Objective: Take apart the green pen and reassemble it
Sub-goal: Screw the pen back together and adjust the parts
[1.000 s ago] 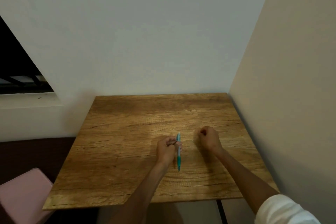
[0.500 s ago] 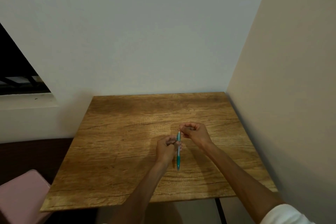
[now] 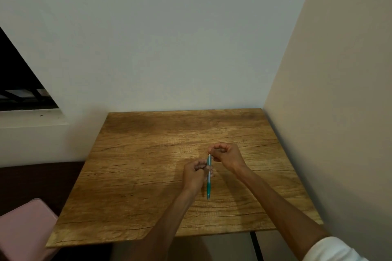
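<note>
Both hands are on the green pen (image 3: pixel 209 178) over the middle of the wooden tabletop (image 3: pixel 135 167), a bit toward its right edge. The left hand (image 3: pixel 194 174) grips the barrel midway, tip pointing at the near edge. The right hand (image 3: pixel 226 154) pinches the far end.

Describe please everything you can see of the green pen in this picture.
The green pen is slim, with a darker teal section low on the barrel, a clearer middle and a pale far end. It looks like plastic and appears in one piece. It is held above the wooden table, pointing roughly away from the person, tip nearest the camera. The left hand holds its middle; the right hand has its curled fingers at the far end. Finer parts are too small to tell.
</note>
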